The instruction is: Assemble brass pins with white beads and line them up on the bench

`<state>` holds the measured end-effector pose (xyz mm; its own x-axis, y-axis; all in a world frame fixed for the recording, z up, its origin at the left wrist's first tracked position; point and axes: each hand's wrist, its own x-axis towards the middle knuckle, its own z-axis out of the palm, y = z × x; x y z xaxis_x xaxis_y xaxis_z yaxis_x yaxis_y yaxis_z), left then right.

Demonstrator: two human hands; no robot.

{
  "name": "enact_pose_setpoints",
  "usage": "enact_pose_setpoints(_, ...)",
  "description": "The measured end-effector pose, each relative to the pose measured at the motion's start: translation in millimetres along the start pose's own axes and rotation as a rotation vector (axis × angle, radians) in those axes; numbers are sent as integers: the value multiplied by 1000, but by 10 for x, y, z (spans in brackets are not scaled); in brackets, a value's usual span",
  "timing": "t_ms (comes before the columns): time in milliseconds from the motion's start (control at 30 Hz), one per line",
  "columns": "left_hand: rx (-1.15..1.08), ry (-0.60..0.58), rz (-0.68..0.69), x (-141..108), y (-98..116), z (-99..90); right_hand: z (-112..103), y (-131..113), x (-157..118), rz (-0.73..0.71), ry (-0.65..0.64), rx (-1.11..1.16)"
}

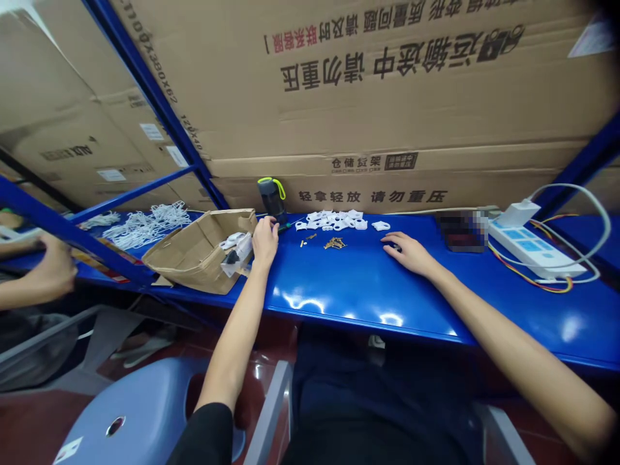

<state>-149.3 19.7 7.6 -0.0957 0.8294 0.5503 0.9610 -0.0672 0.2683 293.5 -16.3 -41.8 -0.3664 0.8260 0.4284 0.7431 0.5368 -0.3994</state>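
Note:
My left hand (266,240) is at the box's right side, its fingers closed at the end of a thin screwdriver (285,227) with a dark green handle. My right hand (409,253) rests low over the blue table (339,290), fingers bent around a small dark item (397,247), mostly covered. Between the hands lie a cluster of white plastic parts (334,221), one separate white part (380,226) and a small pile of brass-coloured screws (335,243). Two tiny light pieces (303,243) lie left of the pile.
An open cardboard box (186,258) holds bagged white parts. Behind my left hand stands a dark bottle (272,199). White cords (145,226) lie far left, near another person's hand (53,265). At right are a dark tray (460,234) and a power strip (537,252) with cables.

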Motion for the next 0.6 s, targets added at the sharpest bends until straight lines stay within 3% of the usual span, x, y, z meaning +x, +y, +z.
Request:
enact_pose_setpoints(133,-87,-82,161,-99,177,57,5,2,3,8,-4,-2)
enact_pose_setpoints(333,-42,-197,368,-213,480,203,14,-5,2,5,4,0)
enact_pose_setpoints(600,-19,-340,477,71,410,399,4,-10,-3,8,-7,-15)
